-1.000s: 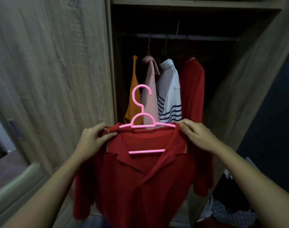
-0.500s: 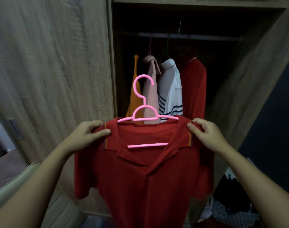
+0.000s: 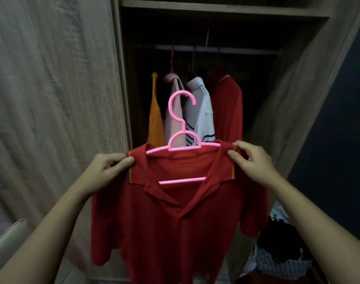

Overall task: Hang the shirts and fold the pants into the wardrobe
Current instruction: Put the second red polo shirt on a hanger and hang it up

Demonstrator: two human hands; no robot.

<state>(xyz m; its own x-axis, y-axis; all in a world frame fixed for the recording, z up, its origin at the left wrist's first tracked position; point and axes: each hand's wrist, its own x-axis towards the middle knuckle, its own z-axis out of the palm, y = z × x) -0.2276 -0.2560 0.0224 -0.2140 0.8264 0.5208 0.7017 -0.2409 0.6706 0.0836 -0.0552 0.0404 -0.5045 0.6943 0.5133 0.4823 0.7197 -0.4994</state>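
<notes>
Head cam: both hands pinch a red polo shirt (image 3: 171, 222) on a pink hanger (image 3: 181, 140), left hand (image 3: 105, 171) and right hand (image 3: 255, 162) at its shoulders, before the open wooden wardrobe (image 3: 52, 99). Inside, four shirts hang from the rail (image 3: 246, 50), and a clothes pile (image 3: 281, 255), I think, sits lower right.

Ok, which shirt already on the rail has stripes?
The white shirt, third from the left, between the pink shirt and the hanging red shirt; the others are plain.

Both hands, left (image 3: 105, 171) and right (image 3: 254, 162), pinch the red shirt (image 3: 175, 222) (on a pink hanger (image 3: 182, 138)) by its shoulders.
</notes>
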